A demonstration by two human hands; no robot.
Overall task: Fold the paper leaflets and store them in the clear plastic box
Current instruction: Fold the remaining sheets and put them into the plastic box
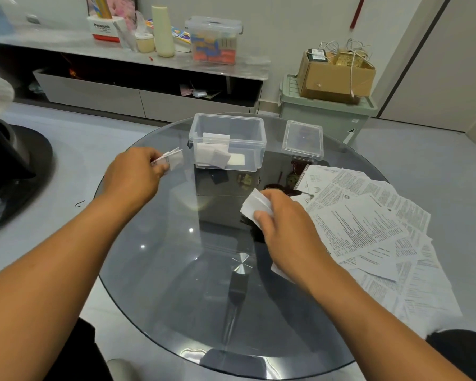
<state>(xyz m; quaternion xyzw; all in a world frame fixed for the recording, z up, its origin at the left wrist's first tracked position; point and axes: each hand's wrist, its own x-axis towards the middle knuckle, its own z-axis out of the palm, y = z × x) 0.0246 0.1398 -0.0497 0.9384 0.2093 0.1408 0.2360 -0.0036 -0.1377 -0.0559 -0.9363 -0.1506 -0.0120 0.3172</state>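
Observation:
A clear plastic box (254,134) stands open at the far middle of the round glass table (176,284), with several folded leaflets (213,154) inside. My left hand (132,180) pinches a small folded leaflet (173,159) in the air just left of the box. My right hand (283,224) grips a white leaflet (254,204) at the left edge of a spread pile of printed leaflets (374,235) that covers the table's right side.
The box's clear lid (302,140) lies right of it. Beyond the table are a low cabinet with a lidded storage box (213,39), and a green bin (324,114) carrying a cardboard box. A dark round object (17,166) sits at the left.

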